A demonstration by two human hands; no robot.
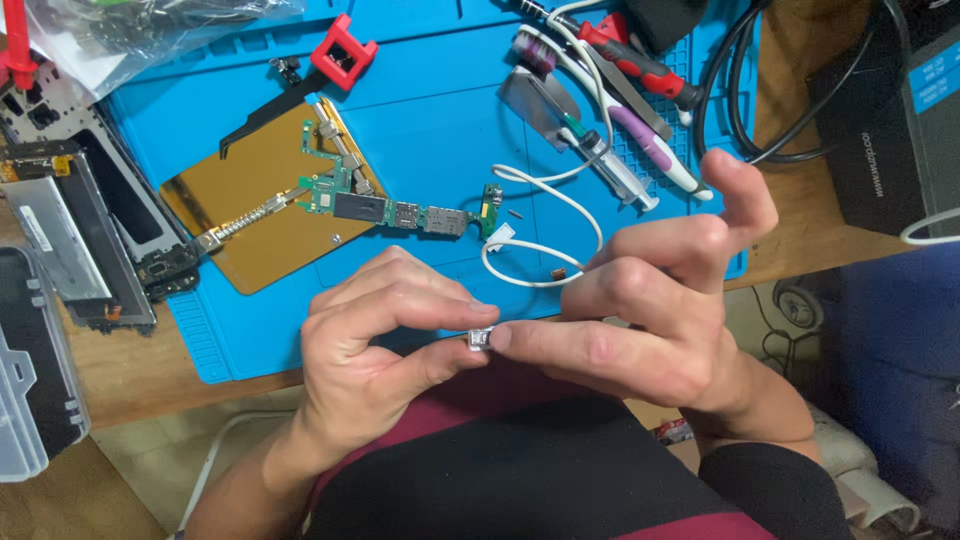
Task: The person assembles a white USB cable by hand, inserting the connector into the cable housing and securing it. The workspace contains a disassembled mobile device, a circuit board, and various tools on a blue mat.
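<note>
Low in the middle of the frame, the left hand [375, 335] and right hand [640, 310] pinch one tiny silver metal component [479, 340] between fingertips; it looks light, stiff and easily dropped, best gripped by its edges. Above lie one blue silicone work mat [440, 110], one green circuit board [345, 195] and one clear syringe [610, 165].
</note>
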